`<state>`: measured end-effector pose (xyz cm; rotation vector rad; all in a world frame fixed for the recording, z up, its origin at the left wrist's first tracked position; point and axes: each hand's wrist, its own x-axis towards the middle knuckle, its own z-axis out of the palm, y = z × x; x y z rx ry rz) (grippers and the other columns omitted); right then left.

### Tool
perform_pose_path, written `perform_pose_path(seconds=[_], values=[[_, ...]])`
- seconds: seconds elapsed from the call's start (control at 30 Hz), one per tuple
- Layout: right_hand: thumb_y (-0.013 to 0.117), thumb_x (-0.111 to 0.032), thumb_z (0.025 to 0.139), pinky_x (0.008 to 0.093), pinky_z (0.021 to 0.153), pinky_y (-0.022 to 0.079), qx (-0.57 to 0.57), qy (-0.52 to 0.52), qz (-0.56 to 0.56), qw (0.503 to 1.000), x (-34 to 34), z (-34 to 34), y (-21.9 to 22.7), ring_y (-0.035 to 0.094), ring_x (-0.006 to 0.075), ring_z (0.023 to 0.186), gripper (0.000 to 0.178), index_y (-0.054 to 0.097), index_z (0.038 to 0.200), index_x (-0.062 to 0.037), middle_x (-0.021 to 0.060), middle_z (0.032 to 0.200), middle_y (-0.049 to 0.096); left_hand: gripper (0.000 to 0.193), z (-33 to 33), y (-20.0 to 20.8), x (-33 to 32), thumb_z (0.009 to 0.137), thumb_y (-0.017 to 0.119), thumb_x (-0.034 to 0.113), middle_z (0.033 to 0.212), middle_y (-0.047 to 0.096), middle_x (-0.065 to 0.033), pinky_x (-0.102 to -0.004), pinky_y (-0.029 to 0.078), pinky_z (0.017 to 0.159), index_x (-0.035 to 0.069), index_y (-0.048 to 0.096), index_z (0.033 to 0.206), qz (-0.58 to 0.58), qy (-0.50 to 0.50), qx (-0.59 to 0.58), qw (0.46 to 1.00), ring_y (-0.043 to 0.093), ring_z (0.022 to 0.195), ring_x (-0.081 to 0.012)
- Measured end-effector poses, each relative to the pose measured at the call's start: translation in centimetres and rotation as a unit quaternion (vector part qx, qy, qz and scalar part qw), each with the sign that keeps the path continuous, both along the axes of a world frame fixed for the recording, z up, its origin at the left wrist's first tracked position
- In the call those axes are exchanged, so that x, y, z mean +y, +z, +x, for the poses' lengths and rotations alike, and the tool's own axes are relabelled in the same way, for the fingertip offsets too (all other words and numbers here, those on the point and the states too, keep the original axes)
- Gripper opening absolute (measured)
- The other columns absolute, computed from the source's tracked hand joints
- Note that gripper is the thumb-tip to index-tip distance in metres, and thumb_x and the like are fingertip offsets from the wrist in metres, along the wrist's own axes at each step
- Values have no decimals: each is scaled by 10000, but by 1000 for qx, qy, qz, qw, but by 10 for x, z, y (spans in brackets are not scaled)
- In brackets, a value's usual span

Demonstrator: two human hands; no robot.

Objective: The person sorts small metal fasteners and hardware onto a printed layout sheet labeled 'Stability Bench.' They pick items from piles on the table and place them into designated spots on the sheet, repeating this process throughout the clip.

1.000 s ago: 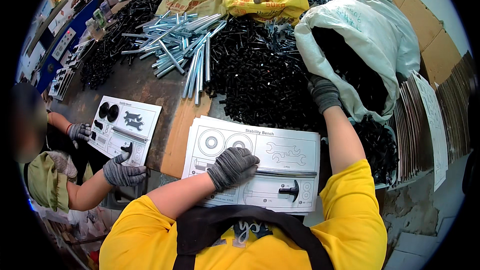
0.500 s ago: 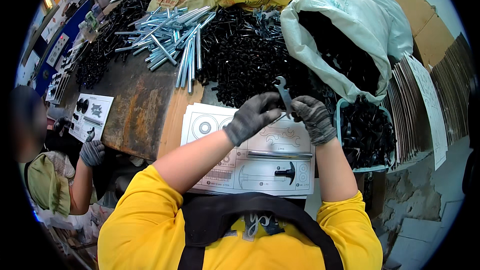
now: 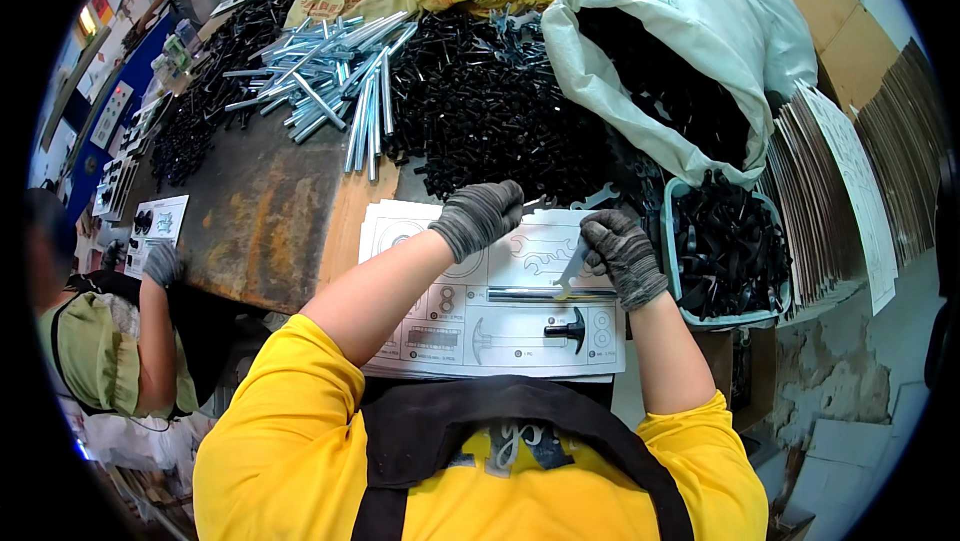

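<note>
In front of me lies a stack of printed sheets (image 3: 450, 313) with line drawings of parts. My right hand (image 3: 624, 259), in a grey glove, pinches a flat open-end wrench (image 3: 573, 271) that points down over the sheet. My left hand (image 3: 478, 217), gloved too, is closed above the sheet's far part; a small pale tip shows at its fingers, too little to name. Another open-end wrench (image 3: 597, 198) lies by the sheet's far edge, left of the right hand's fingers. On the top sheet rest a metal tube (image 3: 550, 295) and a black T-shaped handle (image 3: 568, 330).
Beyond the sheets are a heap of small black parts (image 3: 490, 111) and a pile of silver tubes (image 3: 310, 81). A white sack (image 3: 590, 61) and a bin (image 3: 672, 271) of black parts stand at right, beside stacked cardboard (image 3: 800, 171). Another person's gloved hand (image 3: 162, 264) is at left.
My hands have moved apart, the left one leftward. The wrench in my right hand now points down toward the sheet instead of upward. The view has shifted slightly.
</note>
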<state>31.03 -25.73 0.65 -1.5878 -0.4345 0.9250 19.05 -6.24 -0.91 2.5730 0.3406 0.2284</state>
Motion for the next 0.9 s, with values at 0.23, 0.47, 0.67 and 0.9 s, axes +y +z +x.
perform_pose_path(seconds=[0.23, 0.47, 0.67, 0.9], values=[[530, -66, 843, 208, 499, 464, -140, -23, 28, 989, -6, -3, 11, 530, 81, 576, 162, 578, 997, -44, 26, 728, 566, 310, -15, -14, -13, 692, 663, 335, 959, 594, -85, -344, 470, 764, 114, 614, 903, 186, -120, 21, 975, 574, 896, -233], [532, -26, 840, 242, 664, 517, -142, 174, 76, 972, -17, -7, -13, 592, 115, 795, 120, 572, 953, -34, 49, 843, 590, 317, -27, -20, 6, 737, 627, 305, 948, 588, -97, -349, 470, 789, 95, 604, 974, 126, -161, 31, 978, 571, 877, -238], [540, 88, 675, 318, 789, 477, -523, 249, 8, 815, -25, -1, -11, 593, 243, 862, 264, 589, 895, -51, 91, 902, 612, 178, -16, -18, 1, 785, 551, 192, 797, 588, -75, -351, 490, 683, 82, 612, 912, 200, -154, 45, 967, 590, 738, -255], [629, -319, 743, 363, 826, 461, -532, 238, -350, 734, -10, -16, -2, 564, 249, 941, 345, 585, 1021, -119, 92, 994, 567, 292, -13, -14, -6, 729, 644, 136, 959, 557, -99, -315, 482, 781, 117, 608, 1018, 92, -115, 40, 988, 560, 874, -243]])
